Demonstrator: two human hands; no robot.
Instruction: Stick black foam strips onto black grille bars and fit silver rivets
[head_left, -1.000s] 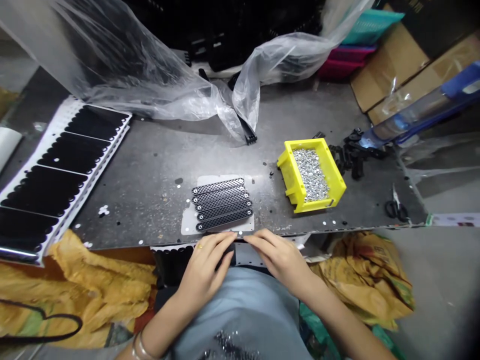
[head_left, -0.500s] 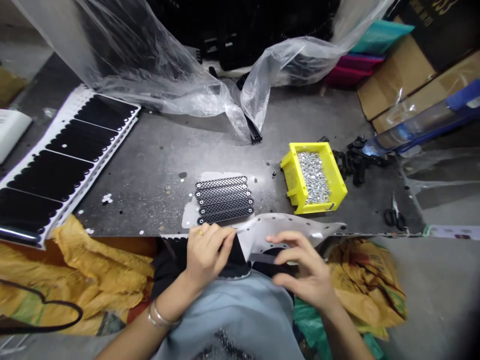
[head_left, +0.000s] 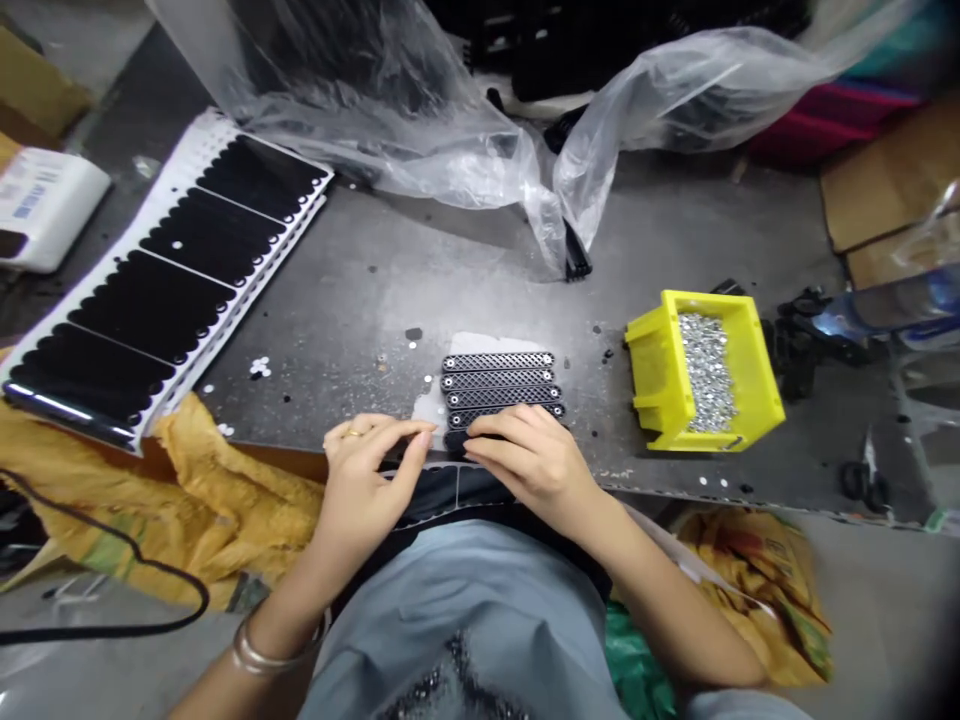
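Observation:
Several black mesh strips (head_left: 499,380) with a light eyelet at each end lie in a row on a pale sheet (head_left: 429,405). My right hand (head_left: 536,460) is over the nearest strip, fingertips together on a smooth black strip (head_left: 455,440) that covers its left end. Just left of it, my left hand (head_left: 371,475) has thumb and forefinger pinched together; anything between them is too small to make out. Below both hands, a sheet of black stickers (head_left: 435,495) lies across my lap at the table edge.
A yellow bin (head_left: 651,385) of small metal pieces (head_left: 706,375) stands to the right, with scissors (head_left: 866,478) beyond it. At the left lies a stack of black sticker sheets (head_left: 187,270). Clear plastic sheeting (head_left: 480,165) hangs across the back; a yellow sack (head_left: 225,490) is below left.
My right hand has moved from the sheet in my lap up onto the nearest mesh strip. My left hand has moved left of the strips, thumb and forefinger pinched. The view has turned left.

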